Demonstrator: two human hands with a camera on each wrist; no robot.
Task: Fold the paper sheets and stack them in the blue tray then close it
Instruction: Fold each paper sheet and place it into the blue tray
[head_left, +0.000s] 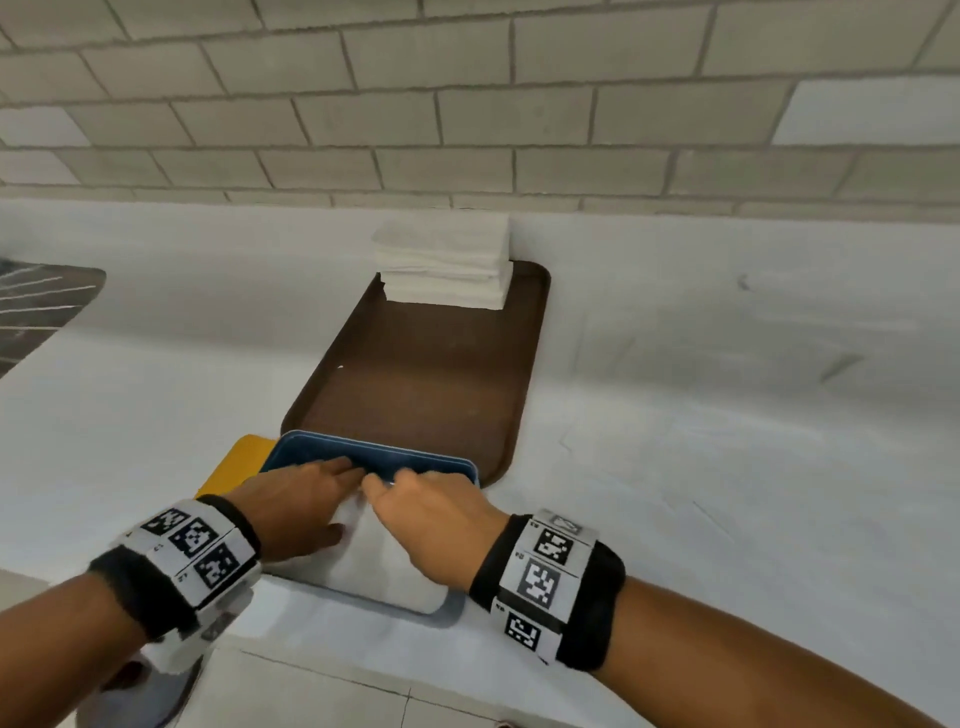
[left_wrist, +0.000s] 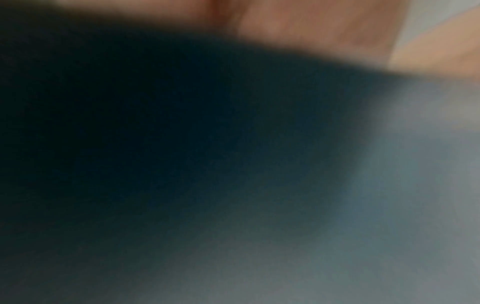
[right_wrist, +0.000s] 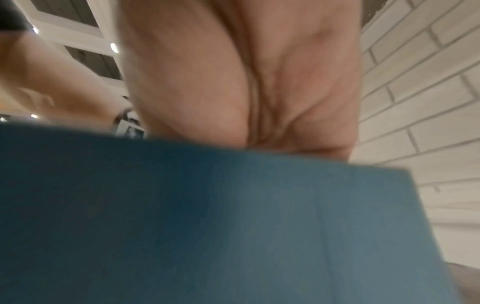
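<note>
A blue tray lies at the near edge of the white counter, only its near rim showing. Folded white paper lies in it. The blue lid is tilted up at the far side. My left hand and right hand meet at the lid's upper edge, fingers curled over it. In the right wrist view my palm sits above the blue lid. The left wrist view is dark and blurred, with the lid filling it under my fingers.
A brown tray lies behind the blue one, with a stack of white paper sheets at its far end by the brick wall. A yellow object peeks out to the left of the lid. A dark mat lies far left.
</note>
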